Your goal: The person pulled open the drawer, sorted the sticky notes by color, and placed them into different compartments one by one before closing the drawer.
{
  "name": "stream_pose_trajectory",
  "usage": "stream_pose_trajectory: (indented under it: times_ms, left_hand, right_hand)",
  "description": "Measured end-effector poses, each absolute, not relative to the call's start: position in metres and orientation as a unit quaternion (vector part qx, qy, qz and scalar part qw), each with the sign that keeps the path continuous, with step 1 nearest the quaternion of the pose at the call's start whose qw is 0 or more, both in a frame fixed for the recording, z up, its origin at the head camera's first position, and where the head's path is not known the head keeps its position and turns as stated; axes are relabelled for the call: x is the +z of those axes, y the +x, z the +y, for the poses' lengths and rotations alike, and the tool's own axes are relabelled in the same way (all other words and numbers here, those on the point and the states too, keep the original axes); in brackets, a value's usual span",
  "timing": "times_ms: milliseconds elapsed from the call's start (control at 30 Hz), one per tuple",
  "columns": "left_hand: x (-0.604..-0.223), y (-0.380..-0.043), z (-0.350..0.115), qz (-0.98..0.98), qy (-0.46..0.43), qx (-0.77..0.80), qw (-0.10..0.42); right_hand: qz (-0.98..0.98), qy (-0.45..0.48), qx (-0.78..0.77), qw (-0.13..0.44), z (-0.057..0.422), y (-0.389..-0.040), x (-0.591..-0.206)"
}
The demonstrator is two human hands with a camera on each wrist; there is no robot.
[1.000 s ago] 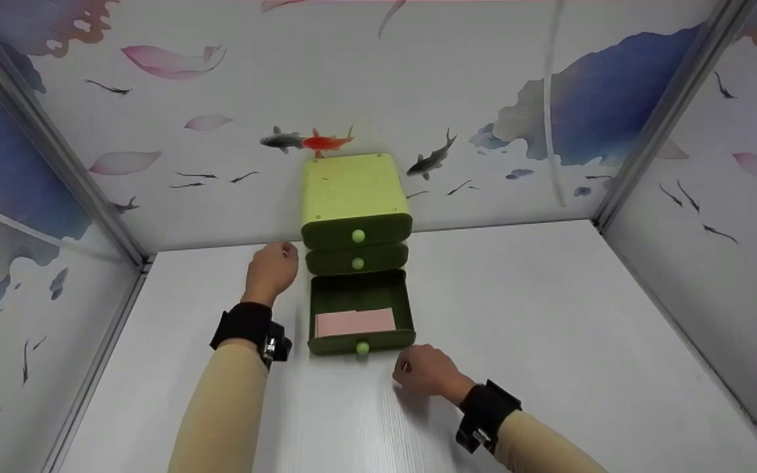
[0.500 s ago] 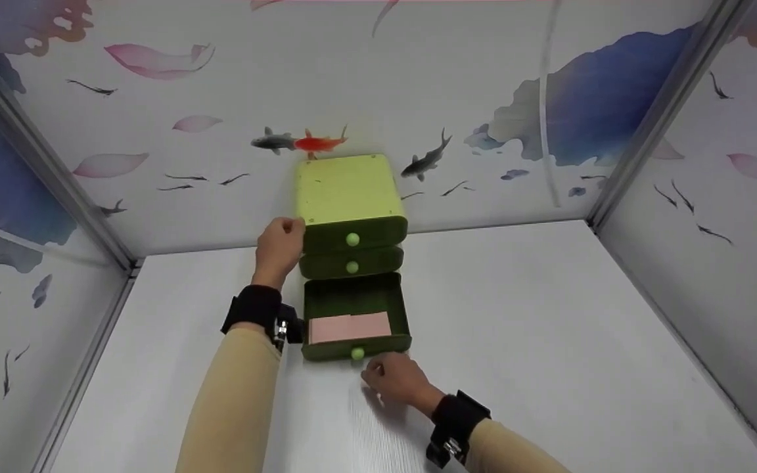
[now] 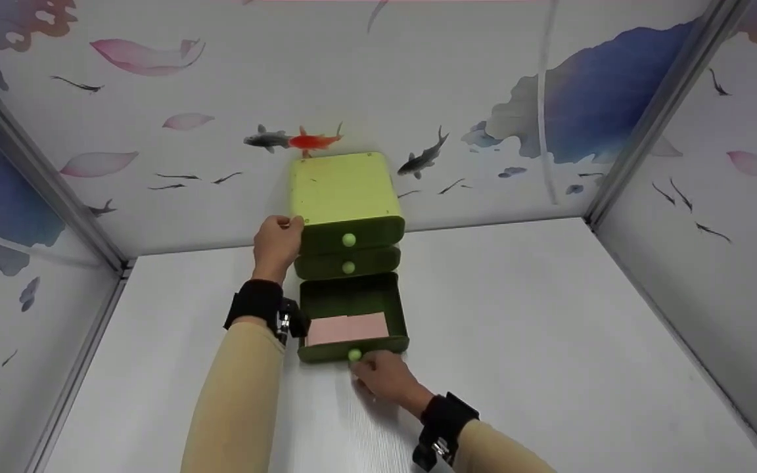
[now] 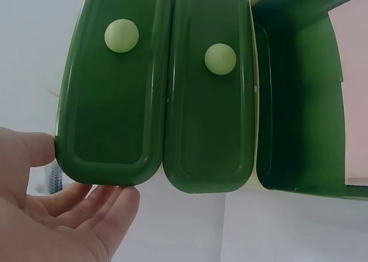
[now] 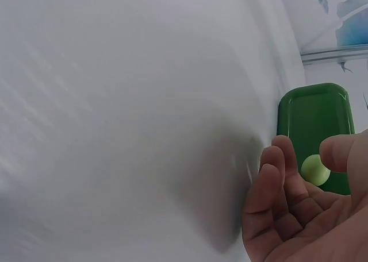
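Note:
A small drawer cabinet (image 3: 345,187) with a yellow-green top and dark green drawer fronts stands against the back wall. Its bottom drawer (image 3: 403,318) is pulled out, and pink paper pieces (image 3: 347,328) lie inside. My left hand (image 3: 276,246) holds the cabinet's front left corner; in the left wrist view the thumb (image 4: 40,149) is on the top side and the fingers curl round the side. My right hand (image 3: 388,378) is at the bottom drawer's round light green knob (image 3: 354,355). In the right wrist view that knob (image 5: 315,170) shows between thumb and loosely bent fingers, apparently not pinched.
Above the pulled-out drawer are the top drawer's knob (image 3: 349,240) and the middle drawer's knob (image 3: 348,267), both drawers pushed in. The white table (image 3: 516,328) is bordered by printed wall panels (image 3: 470,66) with metal corner posts (image 3: 667,112).
My left hand has moved up and right onto the cabinet's corner and now grips it. My right hand has moved left to the bottom drawer's knob. The drawer stays pulled out.

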State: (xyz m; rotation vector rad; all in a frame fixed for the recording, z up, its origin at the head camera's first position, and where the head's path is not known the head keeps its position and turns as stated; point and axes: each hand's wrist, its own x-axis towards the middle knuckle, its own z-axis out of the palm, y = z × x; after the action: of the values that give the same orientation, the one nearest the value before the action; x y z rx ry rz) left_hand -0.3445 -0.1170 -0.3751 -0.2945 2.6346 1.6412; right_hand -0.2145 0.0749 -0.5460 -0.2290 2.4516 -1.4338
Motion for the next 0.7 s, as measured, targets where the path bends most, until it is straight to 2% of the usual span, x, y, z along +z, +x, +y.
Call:
stream_pose_trajectory:
  times_ms: [367,700]
  left_hand:
    - [-0.3724,-0.3466,-0.1184,0.838,-0.092,0.537,0.033]
    - [-0.373,-0.3467,-0.1198,0.843,-0.08,0.53,0.039]
  right_hand:
    - [0.799,-0.028,-0.578,0.165,0.0691,-0.2185,-0.5499]
    - [0.798,-0.014,-0.586,0.137,0.0659,-0.2182,-0.5509]
